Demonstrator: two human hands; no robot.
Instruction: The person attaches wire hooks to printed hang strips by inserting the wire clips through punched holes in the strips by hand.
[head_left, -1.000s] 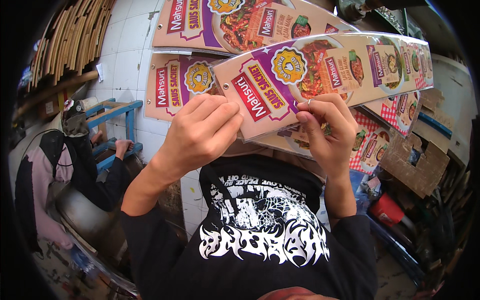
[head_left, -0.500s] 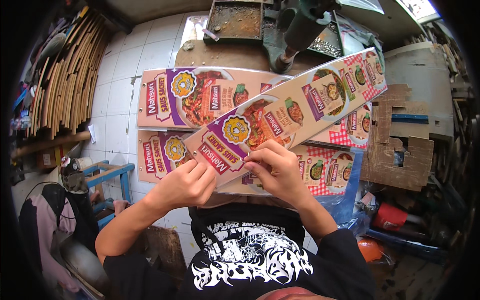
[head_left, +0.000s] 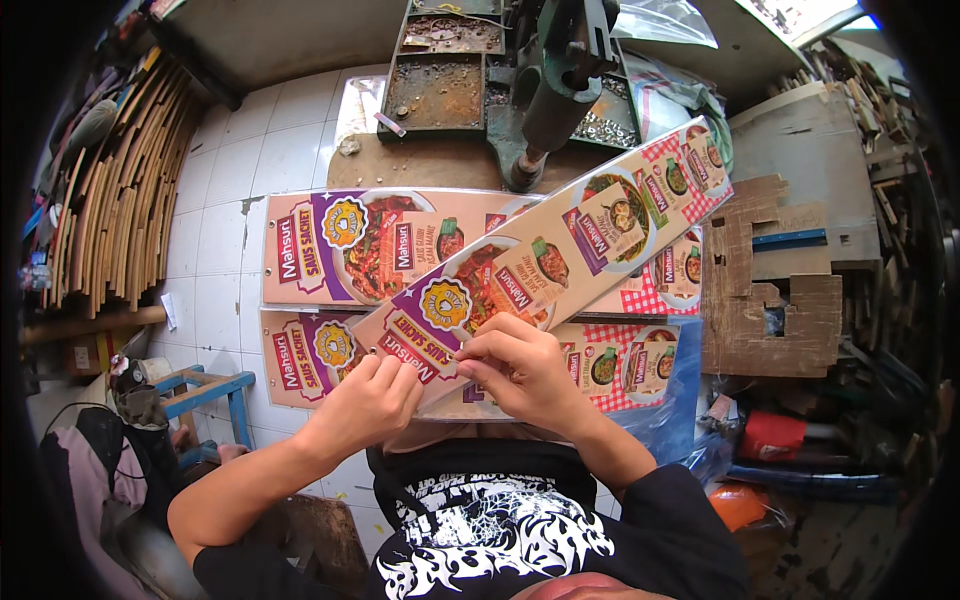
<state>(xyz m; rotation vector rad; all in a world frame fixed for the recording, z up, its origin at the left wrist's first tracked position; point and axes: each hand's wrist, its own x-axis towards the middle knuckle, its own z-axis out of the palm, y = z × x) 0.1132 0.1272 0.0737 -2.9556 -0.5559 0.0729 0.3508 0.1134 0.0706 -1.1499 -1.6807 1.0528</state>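
A long laminated printed strip (head_left: 600, 215), beige and purple with food pictures, lies slantwise over other strips, its near end between my hands. My left hand (head_left: 372, 400) is closed at that end, the fingers bent over its short edge. My right hand (head_left: 525, 375) is pinched close to the strip's lower edge, thumb against fingertips; a tiny pale spot shows there, too small to name. Beneath lie a similar upper strip (head_left: 300, 245) and a lower strip (head_left: 290, 355), with small metal eyelets along their left ends.
A dark metal press (head_left: 555, 110) stands behind the strips, beside a compartmented tray (head_left: 437, 92) of small metal parts. Stacked boards (head_left: 120, 190) lean at the left near a blue stool frame (head_left: 210, 390). Cut brown board (head_left: 740, 320) and blue plastic film (head_left: 685, 385) are at the right.
The view has shifted, so the strips sit lower and slightly left and more of the press shows. Both hands keep closely the same grip at the slanted strip's near end.
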